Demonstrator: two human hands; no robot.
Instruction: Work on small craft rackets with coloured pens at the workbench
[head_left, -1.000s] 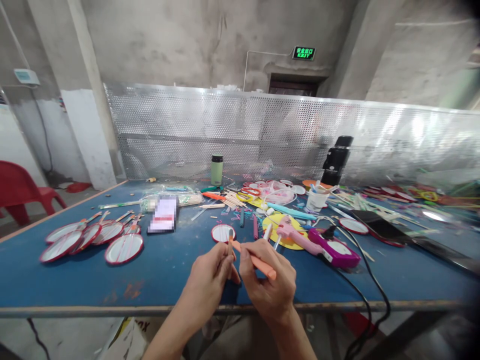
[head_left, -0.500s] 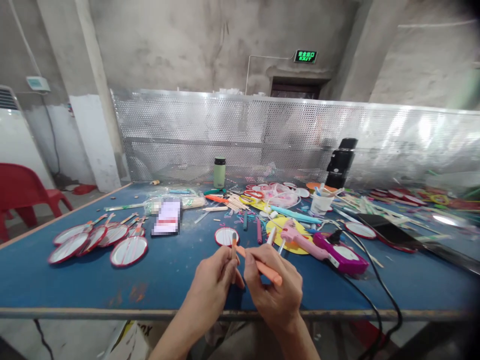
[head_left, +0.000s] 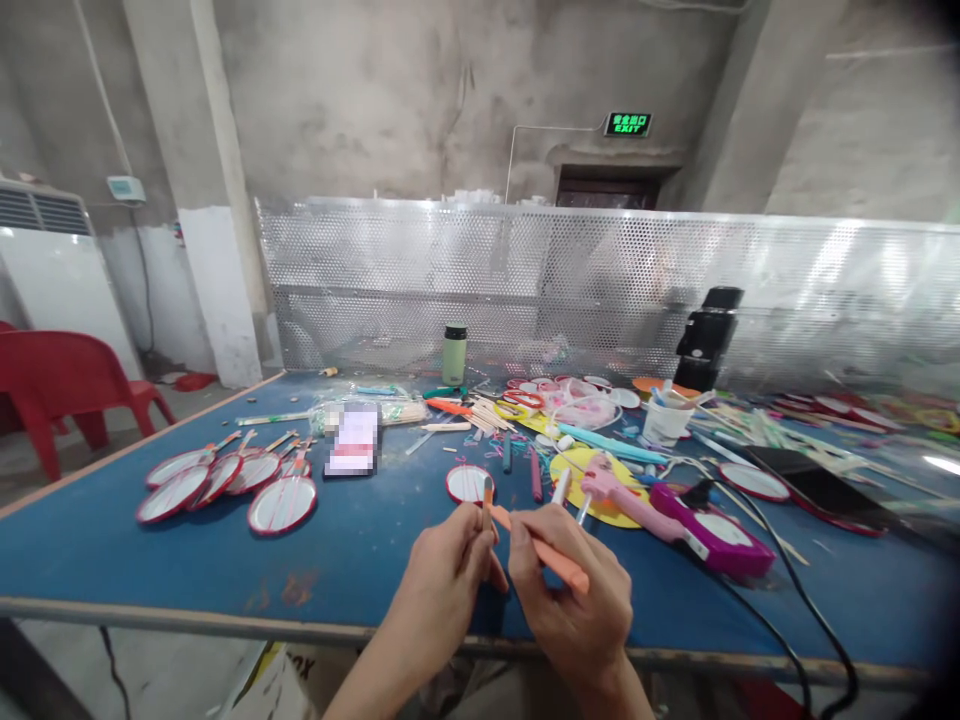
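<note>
My left hand (head_left: 444,575) is closed around a small flat stick (head_left: 488,492) that stands upright, its upper part orange with a greyish tip. In my right hand (head_left: 574,590) is a thick orange marker (head_left: 559,565), held like a pen. The marker's front end meets the stick or lies right beside it; which one I cannot tell. Just behind the hands lies a white disc with a red rim (head_left: 469,485), partly covered by the stick. A pink hot glue gun (head_left: 622,500) rests to the right, over a yellow disc (head_left: 570,470).
Several red-rimmed discs with sticks (head_left: 283,505) lie at left, near a phone (head_left: 354,440). Behind are a green bottle (head_left: 454,355), loose wooden sticks (head_left: 491,413) and a white cup (head_left: 666,422). A purple box (head_left: 739,545) and black cables (head_left: 795,600) occupy the right side.
The camera view has turned slightly, so everything sits further right and a little lower. Both hands keep the same hold on the stick and the marker.
</note>
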